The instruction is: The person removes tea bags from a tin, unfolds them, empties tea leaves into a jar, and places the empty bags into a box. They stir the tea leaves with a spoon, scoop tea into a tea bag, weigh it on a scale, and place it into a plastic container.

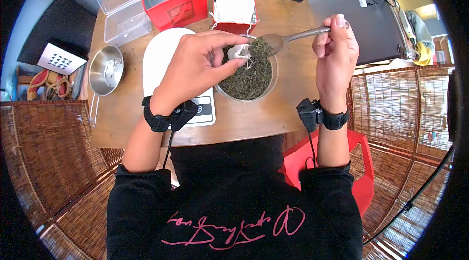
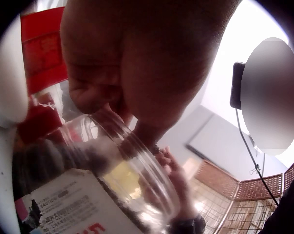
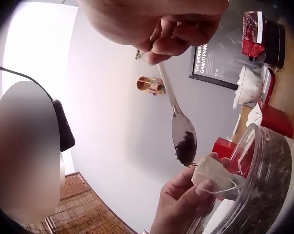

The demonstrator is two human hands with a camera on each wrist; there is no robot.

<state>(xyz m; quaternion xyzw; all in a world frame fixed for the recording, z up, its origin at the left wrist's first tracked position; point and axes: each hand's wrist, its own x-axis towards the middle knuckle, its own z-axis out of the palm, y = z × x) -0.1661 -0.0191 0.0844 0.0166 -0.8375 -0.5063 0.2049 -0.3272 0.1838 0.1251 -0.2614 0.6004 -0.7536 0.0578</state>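
Note:
My left hand (image 1: 190, 67) pinches a small white drawstring tea bag (image 1: 238, 53) between thumb and fingers, over a clear round jar (image 1: 275, 72). Dark green dried tea leaves (image 1: 249, 84) fill much of the jar. From the right, my right hand (image 1: 337, 47) grips a metal spoon (image 1: 305, 34) by the end of its handle. In the right wrist view, the spoon's bowl carries a small heap of leaves (image 3: 185, 148), its tip right at the mouth of the tea bag (image 3: 212, 178). The bag's string hangs loose across its side.
Behind the jar stands a red box with a stack of white tea bags (image 1: 234, 8). A larger open red tin (image 1: 181, 8) and a clear plastic box (image 1: 127, 28) are left of it. A white scale (image 1: 163, 50) and small metal pot (image 1: 106, 70) lie further left.

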